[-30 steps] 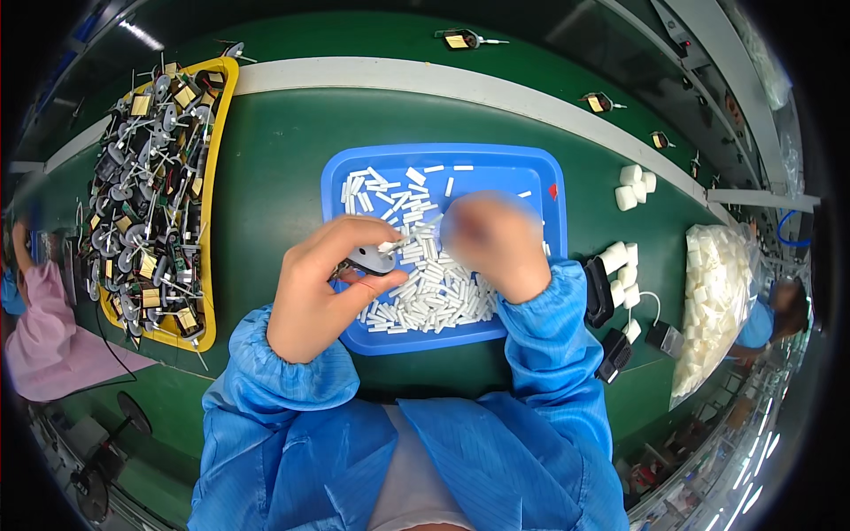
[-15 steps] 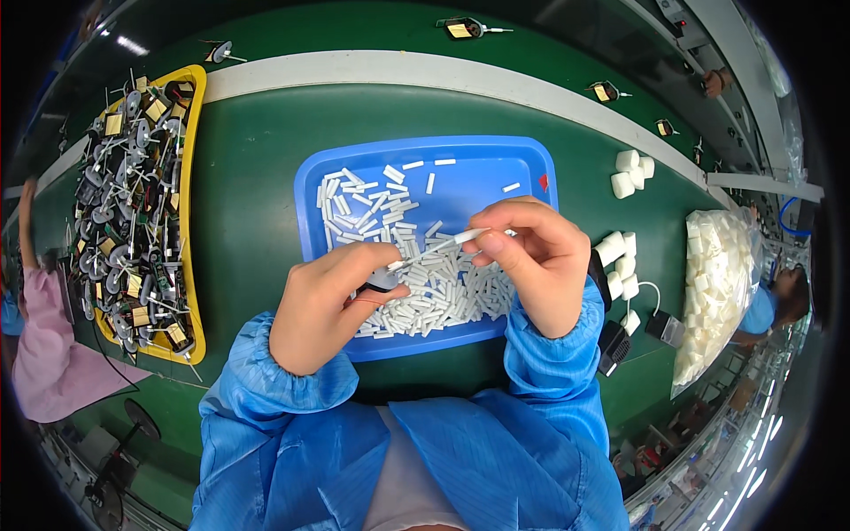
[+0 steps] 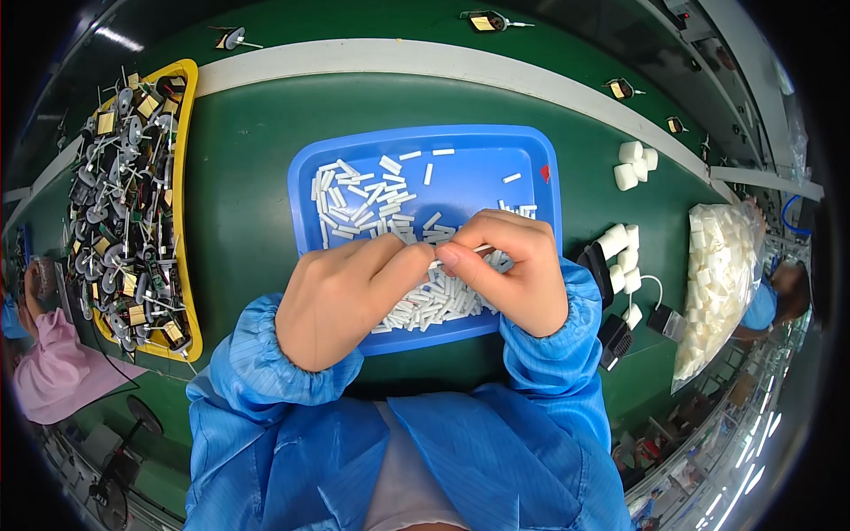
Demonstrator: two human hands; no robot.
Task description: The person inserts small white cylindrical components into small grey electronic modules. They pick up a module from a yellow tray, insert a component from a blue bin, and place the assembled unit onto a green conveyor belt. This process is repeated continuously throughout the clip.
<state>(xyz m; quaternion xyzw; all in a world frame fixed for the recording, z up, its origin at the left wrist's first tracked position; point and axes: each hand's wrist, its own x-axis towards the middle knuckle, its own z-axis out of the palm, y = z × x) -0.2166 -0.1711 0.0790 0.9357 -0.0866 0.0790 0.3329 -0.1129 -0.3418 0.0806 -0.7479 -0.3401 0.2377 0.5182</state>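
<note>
Here, your left grip (image 3: pixel 341 296) and right grip (image 3: pixel 522 270) meet at the fingertips above the blue tray (image 3: pixel 482 181).
Your right thumb and finger close together on a slim white piece (image 3: pixel 484 249), which lies at the meeting point of both grips; your left fingers curl inward, but their hold is hidden, so I cannot tell whether they clamp anything. Beneath and beyond both grips, short white tubes (image 3: pixel 412 314) lie scattered in the tray. Well to the left of your left grip, a yellow bin (image 3: pixel 183 186) holds grey-disc parts (image 3: pixel 124 208); right of your right grip, chunky white plugs (image 3: pixel 627 259) rest on the green surface (image 3: pixel 252 177).
</note>
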